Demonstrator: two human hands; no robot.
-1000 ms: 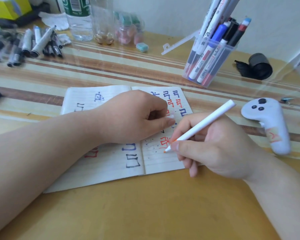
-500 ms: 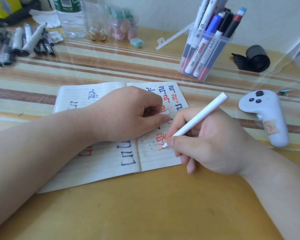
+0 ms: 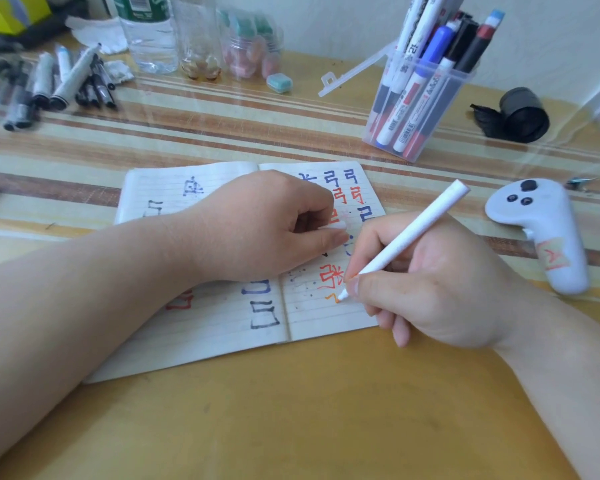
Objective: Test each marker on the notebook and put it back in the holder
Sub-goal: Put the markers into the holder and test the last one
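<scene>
The right hand (image 3: 440,285) grips a marker (image 3: 409,233), thumb and curled fingers wrapped round its lower end. The marker is a plain white stick with a blunt flat back end, slanting up and to the right. Its orange-stained tip touches the right page of the notebook (image 3: 205,327), at a fresh orange squiggle just below a red character. The open notebook lies flat on the table (image 3: 291,427), its lined pages covered with blue and red characters and ink specks. The left hand (image 3: 257,226) rests on it across the spine, fingers curled, pinching a small white cap (image 3: 334,225) between thumb and forefinger. The holder (image 3: 463,84), a clear box crowded with markers, stands beyond the notebook to the right.
</scene>
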